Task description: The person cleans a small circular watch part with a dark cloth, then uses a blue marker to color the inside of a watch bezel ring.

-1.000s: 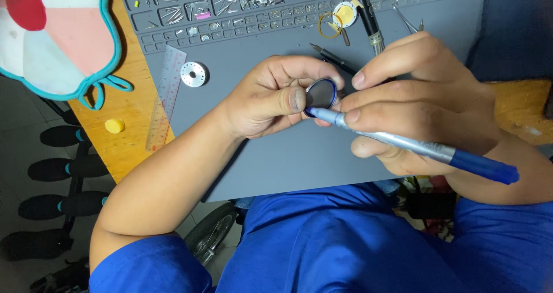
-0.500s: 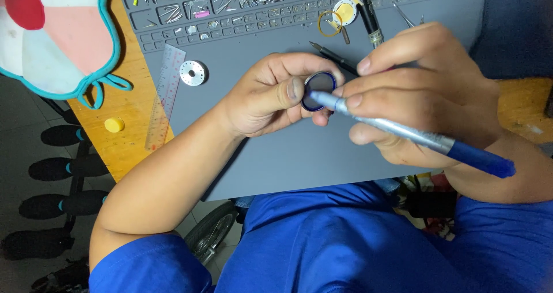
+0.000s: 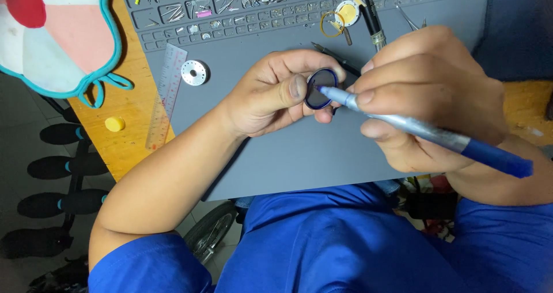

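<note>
Small round disc (image 3: 320, 89), dark face with blue rim, pinched upright between thumb and fingers of left hand (image 3: 275, 92), centre of frame above grey mat (image 3: 322, 154). Pen-like tool (image 3: 420, 129), silver barrel with blue end, gripped by closed fingers of right hand (image 3: 429, 100); tip set on disc's face near upper left edge. Work on disc judged under way, not finished; disc not yet set down. Loose parts seen at top of frame: metal wheel (image 3: 194, 72), brass ring (image 3: 332, 24), ruler (image 3: 166, 94).
</note>
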